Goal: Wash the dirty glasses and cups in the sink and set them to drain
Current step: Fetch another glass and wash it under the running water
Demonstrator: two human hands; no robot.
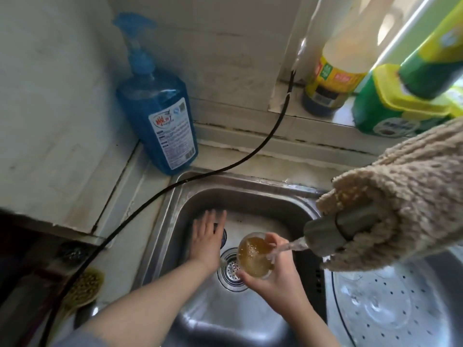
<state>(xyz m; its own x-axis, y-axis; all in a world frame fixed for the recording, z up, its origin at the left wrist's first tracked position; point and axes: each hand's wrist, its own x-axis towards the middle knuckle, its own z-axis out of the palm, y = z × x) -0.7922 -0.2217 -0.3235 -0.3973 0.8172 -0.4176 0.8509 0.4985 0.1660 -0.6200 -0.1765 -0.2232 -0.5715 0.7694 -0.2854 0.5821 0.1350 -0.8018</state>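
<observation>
Water hits the glass, first rinse on!
Right hand (276, 276) has its grip curled around a glass (255, 255) of brown liquid, tilted under the tap (325, 231) stream above the sink (250, 196) drain (231, 269), so dregs flush straight down. Left hand (208, 236) reaches flat, fingers apart, toward a dark cup (223, 237) at the far basin, likely next.

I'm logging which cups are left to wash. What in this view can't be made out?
- Item under the left hand in the sink: head view, mostly covered by the hand; only a dark blue edge shows.
- Glassware in the perforated strainer basin: clear and blurred, count unclear.
- Glass in the right hand: foamy brown water hides its inside.
</observation>
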